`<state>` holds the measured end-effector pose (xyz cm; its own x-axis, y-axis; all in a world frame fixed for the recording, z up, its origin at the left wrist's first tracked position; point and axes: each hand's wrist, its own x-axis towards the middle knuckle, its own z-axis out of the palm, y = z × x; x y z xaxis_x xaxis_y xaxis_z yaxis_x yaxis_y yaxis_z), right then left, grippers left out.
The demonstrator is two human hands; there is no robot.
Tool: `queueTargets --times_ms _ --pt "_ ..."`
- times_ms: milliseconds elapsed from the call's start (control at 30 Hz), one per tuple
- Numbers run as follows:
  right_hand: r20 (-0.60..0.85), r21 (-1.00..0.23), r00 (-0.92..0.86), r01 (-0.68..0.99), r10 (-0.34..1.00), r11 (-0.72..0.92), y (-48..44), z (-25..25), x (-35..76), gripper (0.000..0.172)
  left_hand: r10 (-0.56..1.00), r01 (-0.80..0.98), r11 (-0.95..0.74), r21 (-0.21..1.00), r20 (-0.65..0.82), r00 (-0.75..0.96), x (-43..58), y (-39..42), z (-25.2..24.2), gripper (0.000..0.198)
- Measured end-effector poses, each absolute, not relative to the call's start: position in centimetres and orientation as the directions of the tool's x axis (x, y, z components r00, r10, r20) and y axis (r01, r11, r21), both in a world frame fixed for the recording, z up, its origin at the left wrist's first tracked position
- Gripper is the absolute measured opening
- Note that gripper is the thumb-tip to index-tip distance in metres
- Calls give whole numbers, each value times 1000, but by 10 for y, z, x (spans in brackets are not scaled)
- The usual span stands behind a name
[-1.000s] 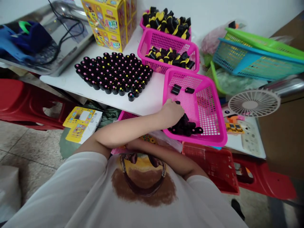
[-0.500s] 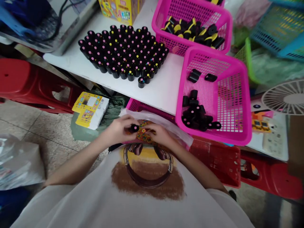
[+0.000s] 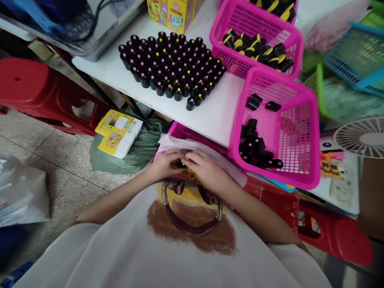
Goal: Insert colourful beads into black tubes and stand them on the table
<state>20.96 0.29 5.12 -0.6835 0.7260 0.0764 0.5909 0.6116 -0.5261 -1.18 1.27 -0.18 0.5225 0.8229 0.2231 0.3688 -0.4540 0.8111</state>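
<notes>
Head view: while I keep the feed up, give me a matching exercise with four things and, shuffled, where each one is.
1. Hands, left and right
2. Black cups
3. Fan
4. Yellow-and-white carton

A. At the picture's right edge
B. On crumpled green material
C. Standing grouped on the white table
D. Close together beside colourful beads

Pairs: 1-D, 2-C, 3-A, 4-B

My left fingers [image 3: 172, 154], a second ago inside the pink basket [image 3: 316, 140] to their right, now hold a black cup [image 3: 177, 164]; my right fingers [image 3: 194, 157] move from the beads [image 3: 190, 173] over to it.
</notes>
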Motion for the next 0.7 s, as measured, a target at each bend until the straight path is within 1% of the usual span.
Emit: queueTargets --times_ms 100,167,267,400,467,567,633,700 --pt "94 -475 -712 583 696 660 2 54 211 32 816 335 -477 812 267 513 -12 13 -4 27" --pt "103 -462 -722 575 685 676 1 56 212 29 816 325 -477 817 273 510 -12 13 -4 26" --pt "83 -486 -717 577 692 656 0 58 213 27 817 308 -472 826 278 504 -11 14 -2 26" --pt "26 -543 -726 567 688 619 1 68 215 27 793 262 -514 817 336 508 -10 13 -1 25" --pt "28 -580 -728 546 685 605 2 73 221 31 789 257 -524 812 348 507 -11 13 1 25" --pt "66 -651 -693 515 718 558 4 69 235 45 809 290 -511 809 339 481 -17 17 10 25" --pt "85 -676 -655 515 751 526 5 58 241 53 831 312 -510 802 365 420 -24 27 20 26" --pt "69 -666 -616 557 785 495 5 43 240 59 861 345 -493 799 389 328 -30 46 30 27"
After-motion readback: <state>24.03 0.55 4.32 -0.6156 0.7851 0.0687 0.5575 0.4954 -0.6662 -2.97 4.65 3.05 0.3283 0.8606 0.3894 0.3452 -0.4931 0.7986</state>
